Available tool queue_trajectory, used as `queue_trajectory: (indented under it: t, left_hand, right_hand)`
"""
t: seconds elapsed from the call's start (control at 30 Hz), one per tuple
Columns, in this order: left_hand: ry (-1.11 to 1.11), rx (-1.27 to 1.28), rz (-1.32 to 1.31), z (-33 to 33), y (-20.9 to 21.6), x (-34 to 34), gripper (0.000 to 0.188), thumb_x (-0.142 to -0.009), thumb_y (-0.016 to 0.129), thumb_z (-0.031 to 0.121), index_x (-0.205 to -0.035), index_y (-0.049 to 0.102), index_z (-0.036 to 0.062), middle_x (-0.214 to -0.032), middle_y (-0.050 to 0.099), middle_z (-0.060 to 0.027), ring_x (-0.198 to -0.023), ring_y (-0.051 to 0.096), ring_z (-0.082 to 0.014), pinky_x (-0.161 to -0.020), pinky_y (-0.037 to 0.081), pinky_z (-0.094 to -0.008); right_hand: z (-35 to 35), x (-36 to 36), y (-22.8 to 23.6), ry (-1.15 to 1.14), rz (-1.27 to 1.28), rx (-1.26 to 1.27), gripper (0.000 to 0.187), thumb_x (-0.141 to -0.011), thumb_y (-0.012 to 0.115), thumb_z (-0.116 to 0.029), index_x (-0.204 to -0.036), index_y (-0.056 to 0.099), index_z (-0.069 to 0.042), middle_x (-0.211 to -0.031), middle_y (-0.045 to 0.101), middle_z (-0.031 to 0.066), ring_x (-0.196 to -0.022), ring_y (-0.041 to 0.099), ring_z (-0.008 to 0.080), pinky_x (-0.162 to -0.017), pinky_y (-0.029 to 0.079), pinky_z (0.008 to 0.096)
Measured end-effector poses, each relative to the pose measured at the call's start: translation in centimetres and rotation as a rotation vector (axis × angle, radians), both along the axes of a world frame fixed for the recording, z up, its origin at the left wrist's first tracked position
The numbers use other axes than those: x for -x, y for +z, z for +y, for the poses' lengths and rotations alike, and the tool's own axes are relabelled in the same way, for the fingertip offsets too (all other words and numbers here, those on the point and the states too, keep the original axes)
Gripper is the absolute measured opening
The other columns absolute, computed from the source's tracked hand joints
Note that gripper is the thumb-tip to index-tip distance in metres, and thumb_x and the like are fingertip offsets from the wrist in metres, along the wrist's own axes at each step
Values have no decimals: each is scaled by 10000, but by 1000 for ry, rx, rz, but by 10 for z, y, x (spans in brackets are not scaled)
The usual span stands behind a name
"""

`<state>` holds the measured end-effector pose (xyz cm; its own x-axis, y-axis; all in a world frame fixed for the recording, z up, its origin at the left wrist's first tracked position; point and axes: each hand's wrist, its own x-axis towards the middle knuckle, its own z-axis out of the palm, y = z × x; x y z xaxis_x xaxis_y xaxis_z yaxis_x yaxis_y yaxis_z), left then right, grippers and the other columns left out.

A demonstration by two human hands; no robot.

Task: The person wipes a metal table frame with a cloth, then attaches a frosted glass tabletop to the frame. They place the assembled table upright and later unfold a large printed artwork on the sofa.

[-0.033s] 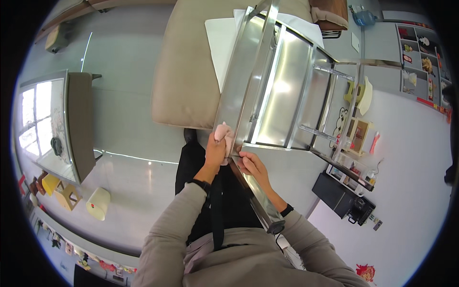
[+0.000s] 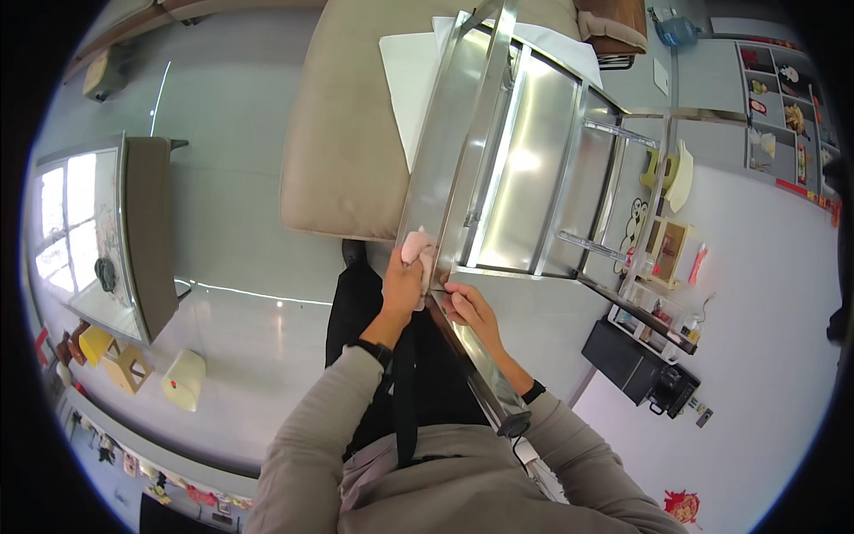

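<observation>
Just past the near edge of the sofa (image 2: 342,156), the L hand (image 2: 402,285) is closed round a bunched pink cloth (image 2: 414,246), holding it against the near end of the steel frame (image 2: 529,165), close to where the leg (image 2: 485,378) meets it. The R hand (image 2: 473,310) is just beside, over the leg's upper end, fingers bent w/ tips at its edge; can't tell if it's pinching sth thin or only resting there. Frame leans on the sofa, white sheets (image 2: 402,84) btwn them, far end up toward the sofa's far edge, near end overhanging the near edge; the leg slants down to the lap, black foot (image 2: 513,424) by the R wrist. Re progress: work looks under way at this near corner & prob. not finished, as the cloth's pressed to it & both hands are close in. Frame's underside, braces & rails (image 2: 592,246) have no hand or cloth on them. Steel looks shiny nearly all over, no clear line btwn a treated part & an untreated one, so can't say what share is done or what's left. Leg & braces look in place, i.e. nothing obviously apart; what's under the cloth & fingers is hidden, so the joint itself can't be judged.
</observation>
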<state>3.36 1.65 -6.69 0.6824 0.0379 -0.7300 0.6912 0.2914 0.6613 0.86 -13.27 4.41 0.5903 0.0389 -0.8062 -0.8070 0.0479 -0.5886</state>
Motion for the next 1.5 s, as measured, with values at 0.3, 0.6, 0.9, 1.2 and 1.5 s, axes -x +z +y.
queue_trajectory:
  t: [0.3, 0.6, 0.9, 1.2, 1.5]
  left_hand:
    - [-31, 178, -47, 9, 18, -71, 386, -1045, 525, 194, -1402, 517, 48, -1294, 610, -93, -1182, 579, -166, -1012, 458, -308]
    - [-84, -147, -401, 3, 40, -137, 438, -1009, 600, 192, -1417, 513, 57, -1286, 588, -126, -1174, 567, -261, -996, 464, -371]
    - [-612, -943, -705, -13, 85, -98, 537, -835, 757, 124, -1350, 609, 156, -1312, 548, -198, -1185, 556, -414, -980, 484, -470]
    - [-359, -627, -303, -13, 62, -110, 634, -861, 802, 251, -1340, 498, -31, -1271, 613, -210, -1157, 621, -339, -983, 487, -414]
    - [-532, -544, -127, 0, 55, -121, 686, -838, 813, 294, -1338, 502, -58, -1177, 666, -204, -1057, 663, -300, -896, 533, -393]
  right_hand:
    - [9, 8, -7, -71, -70, 4, 409, -1066, 585, -327, -1369, 581, -52, -1175, 631, 23, -1063, 636, 103, -878, 536, 252]
    - [27, 12, -5, -213, -124, 90, 352, -1027, 623, -250, -1275, 607, 0, -1114, 664, 80, -993, 632, 134, -845, 519, 274]
    - [25, 8, -1, -14, -329, 302, 324, -1008, 618, -275, -1176, 660, -2, -1098, 645, 142, -993, 673, 261, -847, 535, 342]
    - [21, 5, 2, 11, -344, 275, 276, -1006, 619, -248, -1155, 658, -19, -1120, 629, 143, -958, 668, 281, -828, 542, 347]
    - [17, 9, -5, 28, -404, 270, 284, -1004, 614, -244, -1181, 653, -25, -1103, 614, 121, -939, 647, 251, -804, 536, 322]
